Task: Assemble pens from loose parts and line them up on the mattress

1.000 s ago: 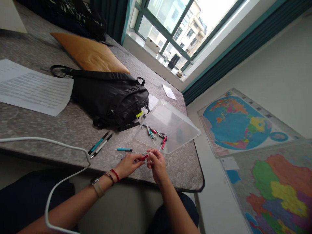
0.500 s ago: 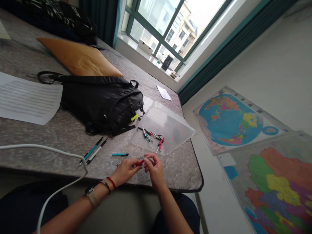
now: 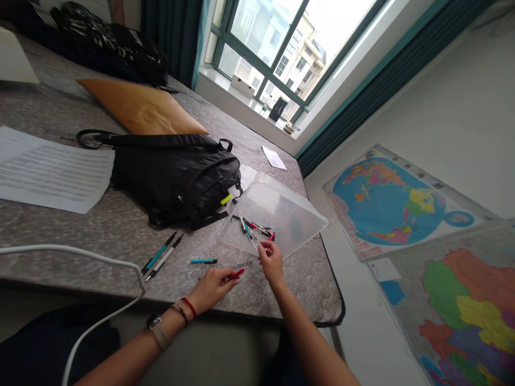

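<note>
My left hand (image 3: 211, 287) rests near the front edge of the grey mattress-like surface (image 3: 120, 225), pinching a red pen piece (image 3: 237, 274). My right hand (image 3: 271, 261) reaches over the near edge of a clear plastic lid (image 3: 281, 212), fingers curled at a red pen part (image 3: 271, 237) lying there. Several pen parts (image 3: 251, 226) in red, teal and black lie on the lid. A short teal pen piece (image 3: 204, 261) lies left of my hands.
Two pens (image 3: 161, 256) lie further left. A black backpack (image 3: 177, 174) sits behind them, with printed paper (image 3: 52, 171), an orange cushion (image 3: 140, 107) and a white cable (image 3: 80, 257) nearby. Maps (image 3: 386, 203) cover the floor on the right.
My right hand left the red pen piece and moved forward to the parts on the lid. My left hand stays put, still holding the red piece.
</note>
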A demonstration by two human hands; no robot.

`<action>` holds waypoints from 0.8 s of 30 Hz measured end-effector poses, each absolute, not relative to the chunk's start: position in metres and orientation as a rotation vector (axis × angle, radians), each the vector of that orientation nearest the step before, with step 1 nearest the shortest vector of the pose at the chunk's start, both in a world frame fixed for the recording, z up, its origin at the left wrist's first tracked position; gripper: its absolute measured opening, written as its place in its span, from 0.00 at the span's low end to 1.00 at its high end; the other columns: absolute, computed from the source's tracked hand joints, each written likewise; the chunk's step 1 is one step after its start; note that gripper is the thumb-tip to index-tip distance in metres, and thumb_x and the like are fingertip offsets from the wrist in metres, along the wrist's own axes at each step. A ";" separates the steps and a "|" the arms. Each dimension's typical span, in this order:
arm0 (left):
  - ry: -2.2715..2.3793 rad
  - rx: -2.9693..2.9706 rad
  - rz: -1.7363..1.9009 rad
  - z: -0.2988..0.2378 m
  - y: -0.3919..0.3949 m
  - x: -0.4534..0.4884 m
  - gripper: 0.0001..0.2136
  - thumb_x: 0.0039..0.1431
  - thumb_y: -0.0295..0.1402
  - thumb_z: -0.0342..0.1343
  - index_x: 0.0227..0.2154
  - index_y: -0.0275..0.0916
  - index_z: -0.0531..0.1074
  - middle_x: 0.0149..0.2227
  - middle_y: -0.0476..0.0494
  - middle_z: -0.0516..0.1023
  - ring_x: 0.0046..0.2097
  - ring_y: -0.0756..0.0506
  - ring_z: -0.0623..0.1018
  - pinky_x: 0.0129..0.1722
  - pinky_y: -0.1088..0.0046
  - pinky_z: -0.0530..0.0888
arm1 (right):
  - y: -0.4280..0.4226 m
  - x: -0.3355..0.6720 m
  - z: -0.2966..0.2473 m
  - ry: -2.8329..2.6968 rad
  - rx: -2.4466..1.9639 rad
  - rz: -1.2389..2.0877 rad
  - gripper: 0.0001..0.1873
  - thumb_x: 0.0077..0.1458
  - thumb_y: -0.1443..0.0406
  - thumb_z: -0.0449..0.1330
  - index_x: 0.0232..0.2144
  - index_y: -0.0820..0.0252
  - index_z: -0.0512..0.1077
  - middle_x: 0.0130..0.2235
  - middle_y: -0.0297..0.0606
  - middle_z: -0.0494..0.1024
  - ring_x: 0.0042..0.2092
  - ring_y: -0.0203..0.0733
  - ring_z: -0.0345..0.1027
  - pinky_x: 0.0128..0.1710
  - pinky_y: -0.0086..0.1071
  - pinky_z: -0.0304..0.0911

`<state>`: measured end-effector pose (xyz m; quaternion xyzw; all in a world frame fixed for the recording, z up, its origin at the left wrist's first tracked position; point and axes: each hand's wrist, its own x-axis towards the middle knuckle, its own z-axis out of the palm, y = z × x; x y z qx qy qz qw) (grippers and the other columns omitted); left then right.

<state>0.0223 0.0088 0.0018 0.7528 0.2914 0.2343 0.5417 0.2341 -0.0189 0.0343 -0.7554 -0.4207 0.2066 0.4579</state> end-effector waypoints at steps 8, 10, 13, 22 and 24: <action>0.693 1.731 0.581 0.004 0.012 0.023 0.13 0.60 0.41 0.52 0.38 0.42 0.79 0.36 0.48 0.82 0.37 0.47 0.78 0.36 0.76 0.70 | 0.073 0.280 0.040 -1.789 -2.500 0.257 0.13 0.57 0.66 0.55 0.40 0.57 0.78 0.43 0.41 0.80 0.45 0.41 0.72 0.45 0.29 0.61; 0.695 1.732 0.577 0.005 0.013 0.023 0.13 0.60 0.41 0.52 0.37 0.42 0.79 0.36 0.47 0.82 0.37 0.47 0.78 0.36 0.76 0.70 | 0.083 0.280 0.038 -1.835 -2.530 0.294 0.12 0.56 0.67 0.56 0.39 0.55 0.79 0.42 0.41 0.80 0.44 0.43 0.72 0.42 0.28 0.61; 0.697 1.743 0.582 0.006 0.014 0.023 0.13 0.60 0.40 0.52 0.37 0.42 0.79 0.35 0.47 0.82 0.36 0.47 0.77 0.36 0.76 0.69 | 0.092 0.280 0.035 -1.886 -2.587 0.322 0.11 0.56 0.66 0.57 0.37 0.54 0.80 0.41 0.42 0.81 0.42 0.44 0.73 0.39 0.29 0.60; 0.698 1.747 0.585 0.005 0.014 0.024 0.12 0.60 0.39 0.53 0.35 0.42 0.79 0.32 0.49 0.81 0.33 0.48 0.76 0.34 0.76 0.68 | 0.106 0.286 0.024 -1.905 -2.669 0.345 0.11 0.53 0.69 0.58 0.35 0.54 0.80 0.37 0.43 0.80 0.39 0.43 0.73 0.35 0.29 0.57; 0.692 1.750 0.580 0.004 0.013 0.023 0.12 0.60 0.39 0.53 0.35 0.42 0.79 0.32 0.49 0.81 0.33 0.48 0.76 0.34 0.76 0.68 | 0.107 0.286 0.023 -1.895 -2.668 0.359 0.10 0.52 0.69 0.59 0.34 0.56 0.80 0.36 0.43 0.80 0.37 0.43 0.72 0.34 0.29 0.57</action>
